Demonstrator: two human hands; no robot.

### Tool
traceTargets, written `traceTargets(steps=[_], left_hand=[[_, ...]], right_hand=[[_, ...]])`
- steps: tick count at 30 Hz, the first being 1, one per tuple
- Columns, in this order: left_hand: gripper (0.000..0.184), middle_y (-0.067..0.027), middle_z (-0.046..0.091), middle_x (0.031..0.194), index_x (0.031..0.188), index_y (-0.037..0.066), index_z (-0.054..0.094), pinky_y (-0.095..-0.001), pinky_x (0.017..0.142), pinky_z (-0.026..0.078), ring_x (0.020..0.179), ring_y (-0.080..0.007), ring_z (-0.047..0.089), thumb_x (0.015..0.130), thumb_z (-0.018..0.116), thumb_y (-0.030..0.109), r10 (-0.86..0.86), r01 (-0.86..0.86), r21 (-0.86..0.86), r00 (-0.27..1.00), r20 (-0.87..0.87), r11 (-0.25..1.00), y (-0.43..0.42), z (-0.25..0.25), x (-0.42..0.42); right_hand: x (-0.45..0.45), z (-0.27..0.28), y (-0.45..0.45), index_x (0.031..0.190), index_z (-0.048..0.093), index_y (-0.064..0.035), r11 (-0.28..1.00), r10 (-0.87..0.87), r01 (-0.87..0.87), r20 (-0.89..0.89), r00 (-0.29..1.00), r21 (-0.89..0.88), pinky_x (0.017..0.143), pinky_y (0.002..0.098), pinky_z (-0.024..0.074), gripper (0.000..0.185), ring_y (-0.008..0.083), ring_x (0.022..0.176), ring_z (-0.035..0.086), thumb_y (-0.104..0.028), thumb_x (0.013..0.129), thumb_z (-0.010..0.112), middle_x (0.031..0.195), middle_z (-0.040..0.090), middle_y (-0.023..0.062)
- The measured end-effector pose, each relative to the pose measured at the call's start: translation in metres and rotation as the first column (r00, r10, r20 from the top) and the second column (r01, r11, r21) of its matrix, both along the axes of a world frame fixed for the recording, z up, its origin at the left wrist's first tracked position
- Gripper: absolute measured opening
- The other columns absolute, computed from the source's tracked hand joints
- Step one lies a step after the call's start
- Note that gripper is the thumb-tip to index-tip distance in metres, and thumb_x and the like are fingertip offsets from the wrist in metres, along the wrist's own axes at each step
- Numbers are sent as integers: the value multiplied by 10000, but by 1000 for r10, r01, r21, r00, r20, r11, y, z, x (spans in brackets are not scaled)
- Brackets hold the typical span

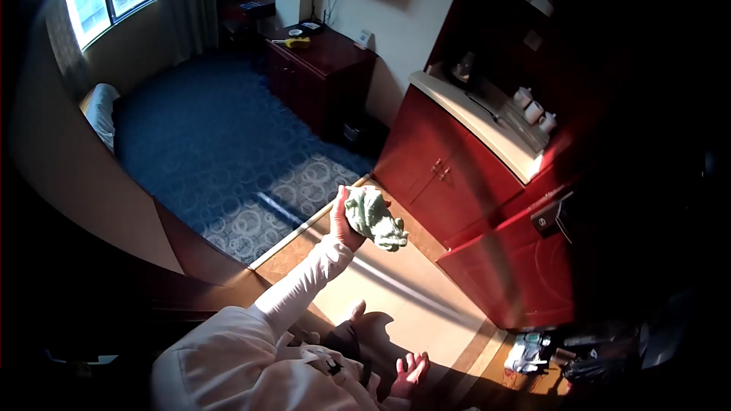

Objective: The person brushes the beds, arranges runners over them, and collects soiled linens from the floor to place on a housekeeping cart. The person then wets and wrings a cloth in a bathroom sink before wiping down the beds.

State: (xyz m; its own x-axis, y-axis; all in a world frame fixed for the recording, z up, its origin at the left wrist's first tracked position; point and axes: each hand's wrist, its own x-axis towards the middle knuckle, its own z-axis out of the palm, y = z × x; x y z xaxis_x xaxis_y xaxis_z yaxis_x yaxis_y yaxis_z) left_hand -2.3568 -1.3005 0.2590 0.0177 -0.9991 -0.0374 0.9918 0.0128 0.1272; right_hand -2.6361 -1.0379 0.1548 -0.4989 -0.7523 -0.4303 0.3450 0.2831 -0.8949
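Note:
My left hand (346, 230) is stretched out ahead, its thumb and fingers closed around a crumpled pale green cloth (375, 221). The cloth bunches over the palm and hides most of the fingers. A white sleeve (301, 281) covers that arm up to the wrist. Low in the view, close to my body, my right hand (411, 373) has its fingers spread, with nothing in it. Sunlit floor tiles (396, 285) lie beneath both hands. Part of a foot (358, 310) shows below my left forearm.
A red cabinet (449, 171) with a pale countertop (487, 125) stands at right, carrying white cups (533, 112). Beyond the doorway strip lies blue carpet (205, 129). A dark red chest (320, 68) bears a yellow object (297, 43). Assorted items (529, 354) sit lower right.

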Motion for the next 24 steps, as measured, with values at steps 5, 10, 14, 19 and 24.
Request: traceTargets(steps=[5,10,14,19,24], left_hand=[[488,-129,527,1086,1135,43,440,-396,850,456,955,-284,565,762,597,315,329,-238,-247,832,447,939,-41,17,23],[739,-96,484,1149,1234,44,379,-327,929,364,1081,-184,456,659,726,354,271,-210,-200,401,875,957,-64,24,89],[903,-89,389,1275,1374,85,172,-344,1009,279,1195,-200,371,703,706,369,344,-434,21,742,576,900,-49,17,160],[720,-108,479,1188,1307,87,286,-355,956,379,1114,-219,476,718,694,146,522,-612,34,701,486,790,-9,9,250],[719,-89,497,1184,1274,82,370,-340,940,402,1097,-194,488,662,744,35,501,-821,-73,272,822,566,-8,24,336]], right_hand=[[107,94,-230,1347,235,-271,755,654,-544,470,593,-365,796,539,425,726,352,1190,348,-673,768,407,1385,226,76],[208,75,-377,1170,476,-157,524,785,-717,587,197,-460,687,340,507,469,213,1033,514,-415,795,587,1207,473,34],[311,135,-408,1137,470,-105,311,946,-777,256,198,-547,682,284,504,431,189,986,532,-137,752,661,1118,506,66],[432,132,-427,1098,481,-52,-405,893,-784,-388,-229,-470,894,291,389,507,175,1013,499,2,656,724,1098,512,72],[556,130,-438,1284,318,-54,-549,835,-709,-326,-443,-443,943,316,357,882,187,1096,460,-360,608,794,1191,462,96]])
